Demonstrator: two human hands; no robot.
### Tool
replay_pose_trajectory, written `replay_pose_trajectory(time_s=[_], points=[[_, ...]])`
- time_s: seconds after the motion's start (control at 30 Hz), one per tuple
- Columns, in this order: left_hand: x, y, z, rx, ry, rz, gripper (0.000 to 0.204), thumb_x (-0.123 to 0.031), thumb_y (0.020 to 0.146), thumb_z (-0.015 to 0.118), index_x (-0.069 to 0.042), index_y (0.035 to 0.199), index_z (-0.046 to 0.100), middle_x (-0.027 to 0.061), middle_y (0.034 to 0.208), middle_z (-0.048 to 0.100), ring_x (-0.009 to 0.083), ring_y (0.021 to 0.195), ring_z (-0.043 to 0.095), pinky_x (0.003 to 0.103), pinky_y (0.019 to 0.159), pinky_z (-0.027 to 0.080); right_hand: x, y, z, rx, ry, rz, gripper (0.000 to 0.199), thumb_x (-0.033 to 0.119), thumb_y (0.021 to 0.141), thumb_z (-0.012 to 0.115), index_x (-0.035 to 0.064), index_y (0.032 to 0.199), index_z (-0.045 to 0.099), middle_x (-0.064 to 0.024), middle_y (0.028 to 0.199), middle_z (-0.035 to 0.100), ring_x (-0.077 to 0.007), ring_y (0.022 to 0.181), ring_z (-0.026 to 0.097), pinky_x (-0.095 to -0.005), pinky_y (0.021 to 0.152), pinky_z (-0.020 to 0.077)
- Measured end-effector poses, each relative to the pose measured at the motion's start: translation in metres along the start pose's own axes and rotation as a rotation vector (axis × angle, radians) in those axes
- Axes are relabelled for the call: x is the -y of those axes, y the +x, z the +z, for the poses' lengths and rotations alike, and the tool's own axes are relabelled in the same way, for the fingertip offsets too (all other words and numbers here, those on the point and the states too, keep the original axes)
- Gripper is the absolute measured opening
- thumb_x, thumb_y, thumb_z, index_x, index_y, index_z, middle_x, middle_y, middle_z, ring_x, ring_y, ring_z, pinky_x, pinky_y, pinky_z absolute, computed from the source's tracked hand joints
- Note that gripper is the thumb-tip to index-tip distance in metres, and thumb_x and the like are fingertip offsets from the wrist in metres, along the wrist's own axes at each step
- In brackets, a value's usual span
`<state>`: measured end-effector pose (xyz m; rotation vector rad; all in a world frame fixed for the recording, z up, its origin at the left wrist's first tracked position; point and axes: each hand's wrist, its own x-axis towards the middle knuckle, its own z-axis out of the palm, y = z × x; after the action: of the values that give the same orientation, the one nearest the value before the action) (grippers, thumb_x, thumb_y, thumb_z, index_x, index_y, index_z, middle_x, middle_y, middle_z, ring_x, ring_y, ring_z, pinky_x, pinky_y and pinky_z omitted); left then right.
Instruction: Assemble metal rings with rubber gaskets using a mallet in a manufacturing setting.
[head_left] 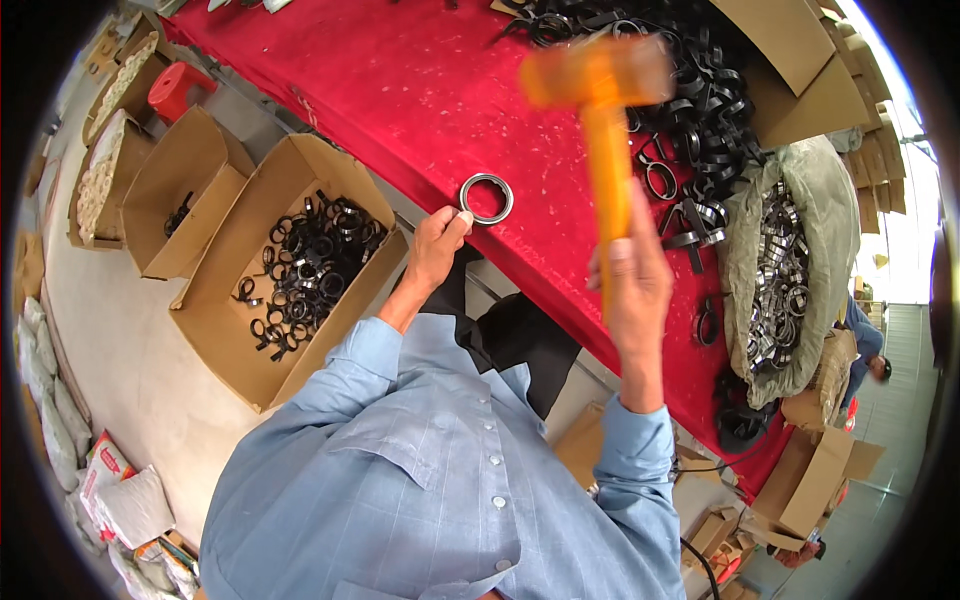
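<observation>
My left hand (438,243) pinches the near edge of a metal ring (508,205), which lies on the red-covered table (400,95) close to its front edge. My right hand (636,275) is wrapped round the yellow handle of a mallet (604,130). The mallet is raised above the table, to the right of the ring, and its orange-brown head is smeared by motion. A few black ring clamps (660,181) lie on the red cloth just beyond my right hand.
Black clamps (700,130) are heaped at the far right, beside a plastic-lined sack (745,250) of metal rings. On my left, a cardboard box (225,320) holds black clamps. Other boxes (185,235) and a red stool (178,88) stand behind it. A person (862,345) is at far right.
</observation>
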<state>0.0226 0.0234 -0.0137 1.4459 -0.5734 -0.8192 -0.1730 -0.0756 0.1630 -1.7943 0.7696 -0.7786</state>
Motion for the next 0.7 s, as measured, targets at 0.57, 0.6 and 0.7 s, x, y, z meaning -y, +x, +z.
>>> replay_pose_trajectory(time_s=[0.57,0.6,0.7], points=[[0.014,-0.002,-0.001,-0.001,-0.036,0.043,0.038,-0.031,0.099,0.057,0.001,0.079,0.059,-0.0018,0.062,0.045,0.0072,0.058,0.040,0.028,0.053,0.032,-0.043,-0.019,-0.021,-0.005,-0.089,0.305,0.051,0.015,0.104,0.050,0.0156,0.155,0.043,0.0027,0.075,0.052,-0.0067,0.061,0.049,-0.0226,0.055,0.0457],[0.016,-0.002,-0.001,-0.008,-0.035,0.052,0.038,-0.031,0.100,0.057,0.001,0.079,0.059,-0.0024,0.061,0.043,0.0069,0.057,0.039,0.028,0.053,0.031,-0.047,-0.015,-0.023,-0.021,0.054,0.239,0.051,0.019,0.105,0.050,0.0127,0.155,0.042,0.0023,0.075,0.053,-0.0063,0.060,0.049,-0.0218,0.055,0.0453],[0.016,-0.002,-0.002,0.004,-0.050,0.064,0.038,-0.032,0.101,0.057,0.000,0.080,0.059,-0.0026,0.062,0.043,0.0067,0.058,0.039,0.028,0.053,0.031,-0.046,-0.036,-0.006,-0.057,0.071,0.156,0.054,0.019,0.105,0.047,0.0124,0.157,0.038,0.0000,0.077,0.057,-0.0059,0.060,0.050,-0.0210,0.056,0.0457]])
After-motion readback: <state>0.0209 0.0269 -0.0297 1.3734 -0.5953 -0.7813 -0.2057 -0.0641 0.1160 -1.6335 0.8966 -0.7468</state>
